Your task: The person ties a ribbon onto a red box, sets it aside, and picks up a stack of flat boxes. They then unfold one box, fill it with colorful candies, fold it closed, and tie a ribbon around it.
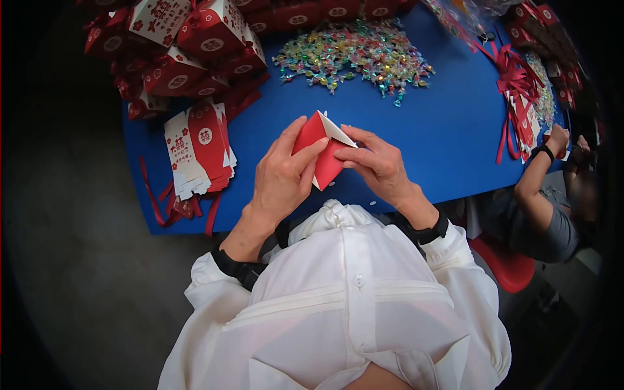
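Note:
Between my two hands, just above the near edge of the blue table, is a red and white folded candy box (329,170), partly shaped, with one white inner flap showing at its top. My left hand (286,162) grips its left side, thumb lying across the red face. On the other side my right hand (377,161) pinches the right edge with thumb and fingers. A stack of flat, unfolded box cards (211,140), red and white with printed characters, lies to the left of my left hand. Beyond the hands spreads a pile of wrapped candies (354,55).
Finished red and white boxes (211,44) are heaped at the back left. Red ribbons (156,195) hang near the left table edge; more ribbons (513,75) and cards lie at the right. A co-worker's arm (536,169) reaches the blue table (448,149) beside a red stool (504,263).

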Available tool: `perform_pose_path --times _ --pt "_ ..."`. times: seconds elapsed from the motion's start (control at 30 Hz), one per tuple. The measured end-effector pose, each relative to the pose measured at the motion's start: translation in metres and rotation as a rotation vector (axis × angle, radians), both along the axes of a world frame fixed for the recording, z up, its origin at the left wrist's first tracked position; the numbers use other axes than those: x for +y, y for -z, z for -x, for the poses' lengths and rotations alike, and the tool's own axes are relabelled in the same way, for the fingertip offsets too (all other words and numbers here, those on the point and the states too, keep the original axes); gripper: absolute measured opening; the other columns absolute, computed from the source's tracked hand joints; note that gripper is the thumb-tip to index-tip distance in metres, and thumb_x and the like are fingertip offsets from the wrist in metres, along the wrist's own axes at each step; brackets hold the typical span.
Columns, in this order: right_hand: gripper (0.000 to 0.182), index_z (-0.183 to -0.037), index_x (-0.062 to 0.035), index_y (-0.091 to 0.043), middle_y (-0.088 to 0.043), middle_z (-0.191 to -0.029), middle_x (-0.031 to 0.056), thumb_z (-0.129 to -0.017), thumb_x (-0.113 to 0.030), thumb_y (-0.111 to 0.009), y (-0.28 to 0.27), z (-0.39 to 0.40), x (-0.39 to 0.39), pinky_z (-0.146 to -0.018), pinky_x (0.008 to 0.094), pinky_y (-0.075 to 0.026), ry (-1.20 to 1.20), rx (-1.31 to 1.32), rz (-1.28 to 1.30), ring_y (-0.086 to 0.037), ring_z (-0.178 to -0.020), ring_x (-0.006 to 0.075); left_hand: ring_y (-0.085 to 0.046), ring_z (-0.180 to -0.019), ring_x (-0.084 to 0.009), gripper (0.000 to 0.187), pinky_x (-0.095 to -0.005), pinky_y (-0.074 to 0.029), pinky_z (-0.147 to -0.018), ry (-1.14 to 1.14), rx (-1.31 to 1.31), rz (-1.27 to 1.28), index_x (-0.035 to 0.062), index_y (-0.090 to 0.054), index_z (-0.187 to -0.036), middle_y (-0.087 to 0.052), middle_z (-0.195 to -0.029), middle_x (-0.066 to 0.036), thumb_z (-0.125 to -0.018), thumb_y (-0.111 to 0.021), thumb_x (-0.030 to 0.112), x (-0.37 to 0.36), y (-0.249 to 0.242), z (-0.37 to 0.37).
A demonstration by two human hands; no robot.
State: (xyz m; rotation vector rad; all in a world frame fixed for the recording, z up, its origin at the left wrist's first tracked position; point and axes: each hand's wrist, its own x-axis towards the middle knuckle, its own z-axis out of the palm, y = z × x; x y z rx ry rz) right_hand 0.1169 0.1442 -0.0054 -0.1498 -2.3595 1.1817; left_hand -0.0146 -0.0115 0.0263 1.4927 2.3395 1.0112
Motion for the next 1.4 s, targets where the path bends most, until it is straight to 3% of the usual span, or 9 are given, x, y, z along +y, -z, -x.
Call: perform_pose_path --times 0.27,0.43,0.63,0.77,1.13,1.2,1.27,1.33,1.4 --pt "0.023 -0.098 -0.0142 -0.069 -0.062 -0.115 0.0145 -0.075 -0.013 -0.071 -0.001 -0.002 -0.003 -0.075 0.0342 -0.054 0.034 -0.002 0.002 -0.064 -0.091 0.0288 -0.057 -0.107 -0.0364 0.033 -0.0393 -0.050 -0.087 0.174 -0.077 0.033 0.0104 -0.066 -0.110 -0.050 -0.129 -0.021 -0.078 -0.064 0.005 -0.004 -0.002 0.020" --pt "0.037 -0.113 -0.0125 -0.063 -0.061 -0.116 0.0150 -0.077 -0.013 -0.070 0.002 -0.003 -0.001 -0.079 0.0356 -0.053 0.028 0.009 -0.010 -0.063 -0.095 0.0313 -0.047 -0.121 -0.0383 0.071 -0.0405 -0.043 -0.097 0.249 -0.138 0.080 0.0098 -0.036 -0.141 -0.035 -0.143 -0.020 -0.078 -0.069 0.017 -0.006 -0.005 0.022" --pt "0.052 -0.134 -0.0034 -0.043 -0.055 -0.125 0.0180 -0.088 -0.020 -0.060 0.003 -0.003 -0.006 -0.092 0.0392 -0.047 0.035 -0.074 0.053 -0.057 -0.109 0.0354 -0.029 -0.135 -0.0380 0.110 -0.0411 -0.034 -0.107 0.326 -0.156 0.094 0.0075 -0.014 -0.147 -0.016 -0.151 -0.020 -0.063 -0.082 0.029 -0.009 0.001 0.018" --pt "0.044 -0.136 -0.0030 -0.040 -0.046 -0.134 0.0199 -0.095 -0.016 -0.048 -0.001 0.002 -0.005 -0.102 0.0411 -0.038 -0.041 -0.123 0.006 -0.048 -0.120 0.0358 -0.027 -0.135 -0.0409 0.113 -0.0417 -0.033 -0.108 0.308 -0.133 0.148 0.0084 -0.013 -0.147 -0.013 -0.151 -0.020 -0.060 -0.084 0.026 -0.009 0.008 0.014" --pt "0.050 -0.138 -0.0037 -0.038 -0.048 -0.134 0.0172 -0.094 -0.020 -0.052 -0.008 0.004 0.010 -0.101 0.0388 -0.040 -0.114 -0.192 0.099 -0.049 -0.119 0.0341 -0.019 -0.138 -0.0398 0.101 -0.0580 -0.016 -0.110 0.360 0.435 0.252 0.0144 -0.026 -0.146 -0.020 -0.149 -0.017 -0.061 -0.081 0.016 0.015 -0.001 0.024" --pt "0.054 -0.139 -0.0043 -0.036 -0.048 -0.134 0.0170 -0.093 -0.024 -0.055 -0.014 0.005 0.010 -0.101 0.0385 -0.040 -0.121 -0.212 0.153 -0.049 -0.119 0.0322 -0.024 -0.135 -0.0397 0.102 -0.0529 -0.025 -0.108 0.367 0.415 0.231 0.0130 -0.026 -0.145 -0.026 -0.145 -0.017 -0.060 -0.083 0.017 0.018 0.002 0.026" --pt "0.066 -0.142 -0.0058 -0.031 -0.047 -0.135 0.0168 -0.089 -0.033 -0.060 -0.022 0.002 0.016 -0.101 0.0387 -0.040 -0.090 -0.113 0.408 -0.050 -0.120 0.0277 -0.028 -0.132 -0.0386 0.110 -0.0454 -0.037 -0.103 0.261 -0.063 0.108 0.0120 -0.022 -0.146 -0.030 -0.138 -0.019 -0.057 -0.086 0.021 0.017 0.008 0.029" --pt "0.082 -0.145 -0.0076 -0.027 -0.044 -0.138 0.0157 -0.083 -0.045 -0.066 -0.013 -0.007 0.032 -0.101 0.0395 -0.040 -0.024 -0.102 0.496 -0.048 -0.122 0.0253 -0.039 -0.126 -0.0329 0.112 -0.0377 -0.044 -0.097 0.132 -0.129 0.003 0.0089 -0.023 -0.144 -0.038 -0.132 -0.016 -0.055 -0.089 0.026 0.008 0.022 0.032" --pt "0.094 -0.145 -0.0095 -0.026 -0.040 -0.141 0.0143 -0.076 -0.054 -0.070 -0.002 -0.018 0.050 -0.100 0.0399 -0.040 0.132 -0.154 0.638 -0.045 -0.125 0.0269 -0.042 -0.125 -0.0265 0.104 -0.0378 -0.043 -0.100 -0.139 -0.925 -0.351 0.0057 -0.028 -0.139 -0.039 -0.133 -0.013 -0.058 -0.089 0.029 -0.005 0.045 0.032"
